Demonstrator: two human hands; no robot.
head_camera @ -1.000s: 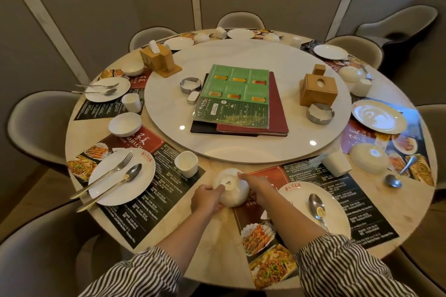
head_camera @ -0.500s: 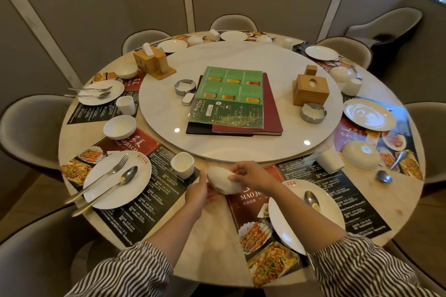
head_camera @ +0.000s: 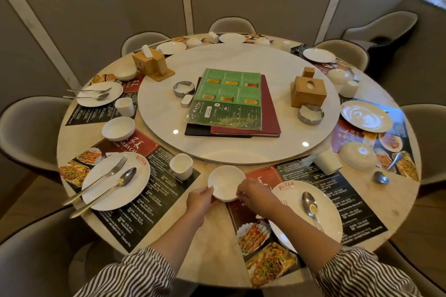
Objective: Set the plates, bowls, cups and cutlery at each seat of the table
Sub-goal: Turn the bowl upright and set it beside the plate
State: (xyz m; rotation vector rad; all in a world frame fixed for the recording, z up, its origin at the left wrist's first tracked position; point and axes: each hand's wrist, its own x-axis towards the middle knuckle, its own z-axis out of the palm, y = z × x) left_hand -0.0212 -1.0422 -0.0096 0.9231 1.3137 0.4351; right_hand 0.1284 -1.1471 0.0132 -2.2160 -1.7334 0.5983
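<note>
At the near edge of the surface (head_camera: 212, 246), between two printed placemats, we have a small white bowl (head_camera: 226, 183) sitting mouth-up; our left hand (head_camera: 201, 200) cups its left rim and our right hand (head_camera: 253, 196) its right, so both grips are closed on the bowl, with the fingers on the outside wall. The bowl lies straight ahead of both hands, midway between them, and neither hand is clearly nearer; being round it has no long axis to mind, so we judge the coming move turns only on which side it must go, and the right-hand seat looks to be the one lacking a bowl. That seat has a plate (head_camera: 306, 214) just beside our right hand, with a spoon (head_camera: 310, 205) lying on it; whether the bowl's base rests on the surface or hangs just above it we cannot tell. To the left, the neighbouring plate (head_camera: 115, 181) carries a fork and spoon, with a cup (head_camera: 181, 166) near the bowl. Farther off, an overturned bowl (head_camera: 358, 155) and a cup lying on its side (head_camera: 327, 160) wait at the right; beyond them the turntable (head_camera: 169, 113) bears menus.
</note>
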